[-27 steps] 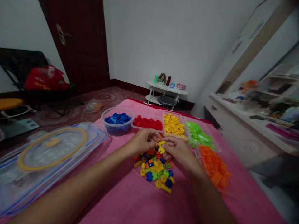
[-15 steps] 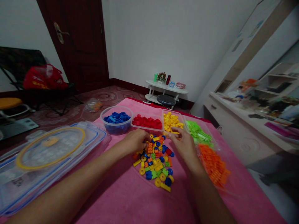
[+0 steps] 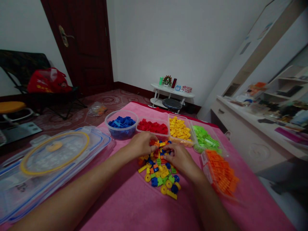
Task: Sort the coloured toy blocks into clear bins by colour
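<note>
A mixed heap of toy building bricks (image 3: 161,176) in yellow, blue, green, orange and red lies on the pink cloth (image 3: 134,205), with small round wheel pieces among them. At the heap's upper left edge my left hand (image 3: 141,144) has its fingers bent down in a closed grip among the bricks. Opposite it, my right hand (image 3: 179,157) reaches in from the right, thumb and fingers drawn together over the pile. What either hand pinches is hidden by the fingers and too small to name.
Beyond the heap stand a round tub of blue bricks (image 3: 107,125) and boxes of red bricks (image 3: 154,127), yellow bricks (image 3: 180,128) and green bricks (image 3: 206,138). A box of orange bricks (image 3: 222,171) is at right. Stacked clear plastic lids (image 3: 64,166) lie at left.
My right hand has moved left, from beside the yellow box to the heap. The left hand stays at the heap's upper left. The view has shifted slightly.
</note>
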Action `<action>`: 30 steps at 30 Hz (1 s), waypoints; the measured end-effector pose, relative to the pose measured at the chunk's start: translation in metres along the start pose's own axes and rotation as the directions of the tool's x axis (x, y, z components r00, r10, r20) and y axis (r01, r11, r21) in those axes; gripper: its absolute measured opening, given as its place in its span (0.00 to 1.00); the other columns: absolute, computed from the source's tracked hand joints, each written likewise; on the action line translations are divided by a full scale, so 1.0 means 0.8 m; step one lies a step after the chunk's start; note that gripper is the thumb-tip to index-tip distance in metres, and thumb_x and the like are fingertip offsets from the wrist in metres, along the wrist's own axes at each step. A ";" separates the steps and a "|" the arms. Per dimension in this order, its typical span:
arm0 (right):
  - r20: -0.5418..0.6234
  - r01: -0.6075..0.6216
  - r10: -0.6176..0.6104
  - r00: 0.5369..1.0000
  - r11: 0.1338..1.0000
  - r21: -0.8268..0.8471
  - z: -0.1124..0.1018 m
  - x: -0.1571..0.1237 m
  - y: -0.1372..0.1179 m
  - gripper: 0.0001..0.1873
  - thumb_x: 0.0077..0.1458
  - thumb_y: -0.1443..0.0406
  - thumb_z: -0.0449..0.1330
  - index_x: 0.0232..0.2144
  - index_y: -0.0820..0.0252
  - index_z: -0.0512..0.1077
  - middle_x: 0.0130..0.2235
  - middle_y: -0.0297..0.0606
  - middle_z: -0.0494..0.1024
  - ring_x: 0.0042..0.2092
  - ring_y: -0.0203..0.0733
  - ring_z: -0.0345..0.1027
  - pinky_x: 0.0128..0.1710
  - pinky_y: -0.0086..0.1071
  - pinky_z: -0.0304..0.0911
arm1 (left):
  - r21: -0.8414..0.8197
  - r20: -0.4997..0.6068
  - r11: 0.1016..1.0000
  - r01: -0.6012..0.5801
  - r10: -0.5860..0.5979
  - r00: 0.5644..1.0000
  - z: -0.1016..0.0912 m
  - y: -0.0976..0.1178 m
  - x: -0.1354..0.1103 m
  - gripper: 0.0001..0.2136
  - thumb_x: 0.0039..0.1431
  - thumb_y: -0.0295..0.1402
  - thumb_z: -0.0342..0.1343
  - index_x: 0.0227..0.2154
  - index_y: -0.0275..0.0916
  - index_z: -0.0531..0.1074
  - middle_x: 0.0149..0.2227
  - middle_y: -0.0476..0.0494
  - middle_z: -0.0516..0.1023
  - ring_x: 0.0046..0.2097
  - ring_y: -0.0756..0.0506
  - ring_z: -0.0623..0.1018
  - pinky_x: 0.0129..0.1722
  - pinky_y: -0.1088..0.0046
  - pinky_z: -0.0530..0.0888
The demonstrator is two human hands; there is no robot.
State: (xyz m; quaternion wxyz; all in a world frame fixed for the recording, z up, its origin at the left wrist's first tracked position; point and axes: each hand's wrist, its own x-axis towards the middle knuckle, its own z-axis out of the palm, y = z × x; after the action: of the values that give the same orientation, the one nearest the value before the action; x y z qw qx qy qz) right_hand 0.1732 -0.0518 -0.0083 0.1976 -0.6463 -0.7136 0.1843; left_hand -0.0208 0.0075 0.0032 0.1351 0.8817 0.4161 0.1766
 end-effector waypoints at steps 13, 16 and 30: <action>-0.262 0.189 -0.107 0.959 0.932 0.309 0.000 -0.002 -0.019 0.21 0.50 0.66 0.60 0.49 0.56 0.71 0.39 0.37 0.77 0.31 0.36 0.68 0.32 0.29 0.63 | -0.559 -0.028 0.827 -0.057 0.050 0.998 -0.006 0.012 0.003 0.18 0.45 0.24 0.56 0.42 0.37 0.72 0.43 0.41 0.78 0.42 0.45 0.77 0.42 0.70 0.72; -0.312 0.255 -0.156 0.937 0.917 0.308 -0.009 -0.007 -0.032 0.18 0.51 0.67 0.59 0.47 0.56 0.73 0.40 0.38 0.77 0.32 0.36 0.67 0.34 0.30 0.63 | -0.842 0.080 0.532 0.096 -0.053 0.995 0.000 0.024 0.002 0.16 0.49 0.28 0.57 0.43 0.35 0.67 0.37 0.41 0.78 0.37 0.47 0.78 0.38 0.70 0.74; -0.364 -0.362 0.245 0.899 0.883 -0.299 -0.166 -0.064 0.060 0.13 0.45 0.56 0.61 0.31 0.56 0.78 0.28 0.41 0.79 0.27 0.44 0.70 0.25 0.33 0.59 | -0.438 0.147 0.898 -0.024 0.098 0.984 0.018 0.036 -0.007 0.10 0.54 0.29 0.55 0.39 0.37 0.76 0.37 0.45 0.79 0.38 0.46 0.77 0.39 0.71 0.71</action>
State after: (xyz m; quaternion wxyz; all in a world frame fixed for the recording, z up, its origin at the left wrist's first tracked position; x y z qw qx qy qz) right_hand 0.2875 -0.0974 0.0782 0.1558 -0.7973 -0.5825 -0.0261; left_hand 0.0016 -0.0158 -0.0002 0.3569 0.8536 0.3255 0.1952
